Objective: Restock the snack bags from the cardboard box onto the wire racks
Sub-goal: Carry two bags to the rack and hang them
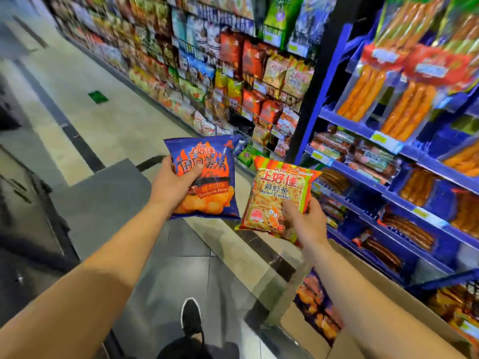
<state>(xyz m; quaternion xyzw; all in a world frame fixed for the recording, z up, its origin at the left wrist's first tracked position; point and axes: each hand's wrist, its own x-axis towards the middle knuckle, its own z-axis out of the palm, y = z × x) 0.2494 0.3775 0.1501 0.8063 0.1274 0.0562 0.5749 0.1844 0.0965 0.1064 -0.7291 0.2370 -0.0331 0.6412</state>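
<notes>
My left hand [173, 183] grips a blue barbecue chip bag [207, 177] by its left side, thumb across the front. My right hand [305, 218] holds an orange-and-yellow prawn cracker bag [277, 193] by its lower right corner. Both bags are held upright in the air over the aisle floor, side by side and slightly apart. The cardboard box [383, 307] sits at the lower right under my right forearm, with a blue snack bag [318, 307] showing inside. The wire racks [259, 81] full of snack bags stand ahead, beyond the two bags.
Blue shelves [363, 128] with packed sausages fill the right side. The tiled aisle floor [103, 120] runs off to the upper left. A dark counter or fixture [31, 203] stands at the left. My black shoe [191, 317] is at the bottom centre.
</notes>
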